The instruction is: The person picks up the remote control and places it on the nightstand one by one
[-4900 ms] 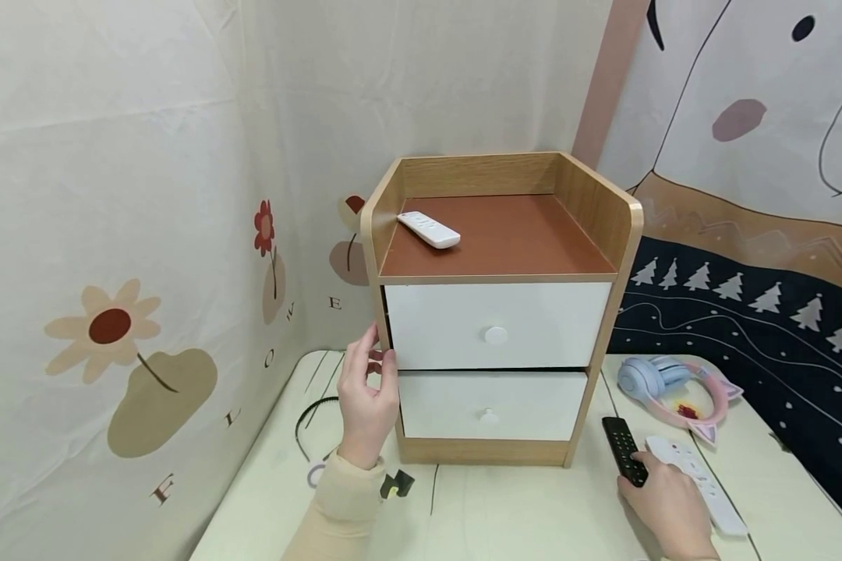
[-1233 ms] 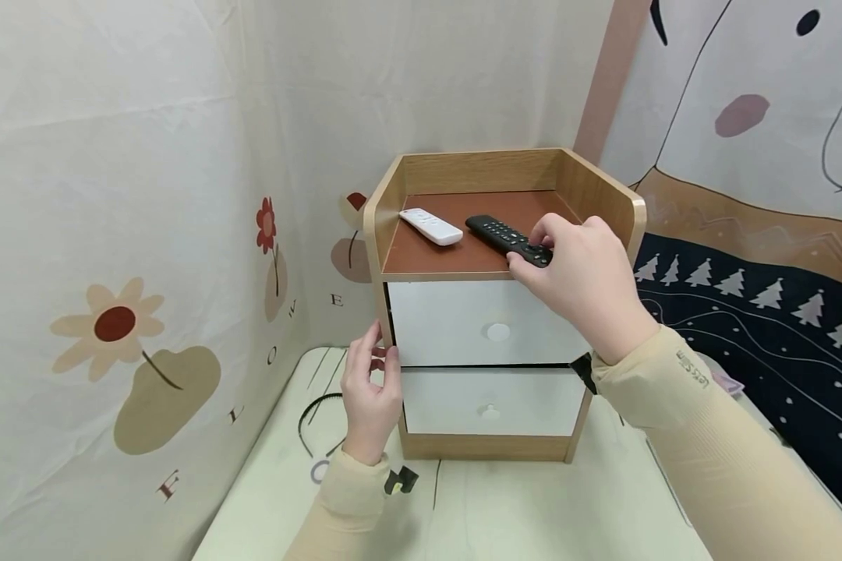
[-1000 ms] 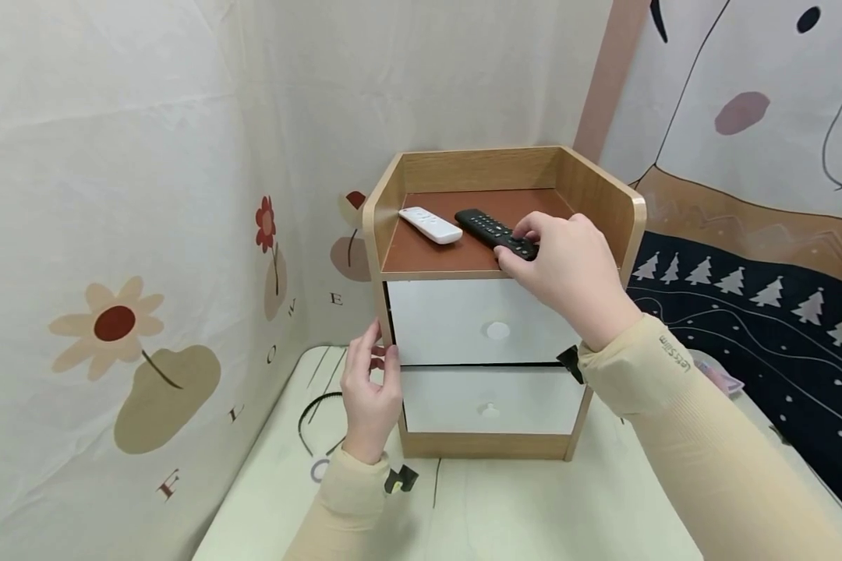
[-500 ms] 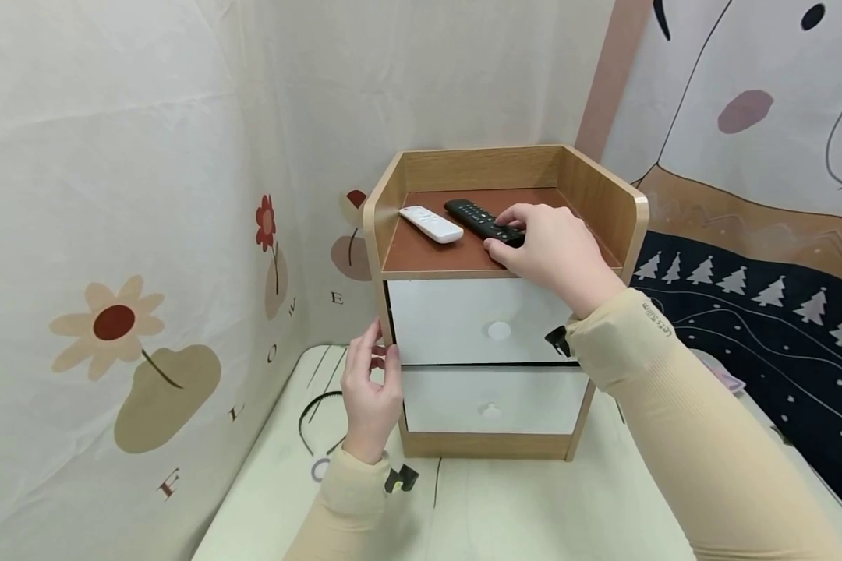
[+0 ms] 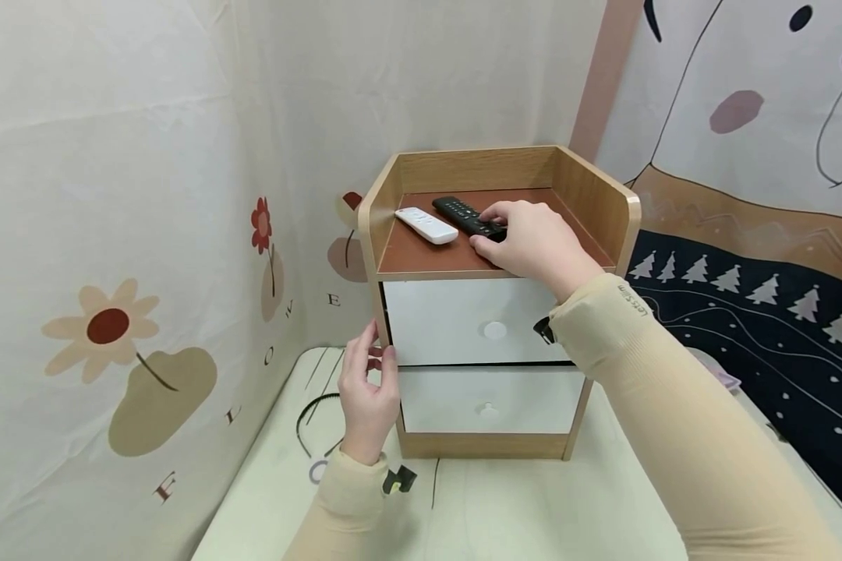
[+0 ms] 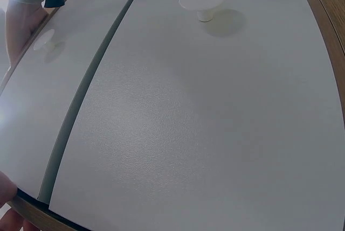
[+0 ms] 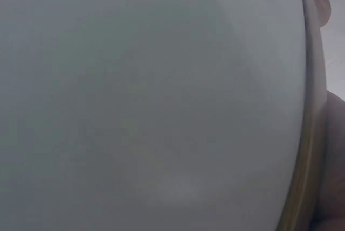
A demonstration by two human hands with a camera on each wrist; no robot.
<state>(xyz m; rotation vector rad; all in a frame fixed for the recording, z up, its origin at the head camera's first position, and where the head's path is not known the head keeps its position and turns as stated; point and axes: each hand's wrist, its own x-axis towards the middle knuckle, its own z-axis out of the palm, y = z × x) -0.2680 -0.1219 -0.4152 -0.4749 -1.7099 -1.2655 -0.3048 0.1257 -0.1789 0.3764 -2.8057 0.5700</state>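
My right hand (image 5: 536,245) pinches the near end of a black remote control (image 5: 458,213) on the brown top of a small wooden cabinet (image 5: 484,446). Just left of it, roughly parallel, lies a white remote control (image 5: 428,226). My left hand (image 5: 368,401) holds the cabinet's left side edge; in the left wrist view the thumb (image 6: 6,189) and fingers lie on either side of that edge. Both white drawers, upper (image 5: 442,323) and lower (image 5: 442,401), are pushed in. The right wrist view shows a blurred white drawer front (image 7: 161,107); the remote is not visible there.
Raised wooden walls border the cabinet top at the back and sides. A black headband (image 5: 300,425) lies on the table left of the cabinet. Behind my right sleeve, pink headphones (image 5: 726,378) are mostly hidden. A patterned cloth wall (image 5: 112,195) stands close on the left.
The black remote control went from the table at the right onto the cabinet top, then moved left and back towards the white one in my right hand. My left hand stays put.
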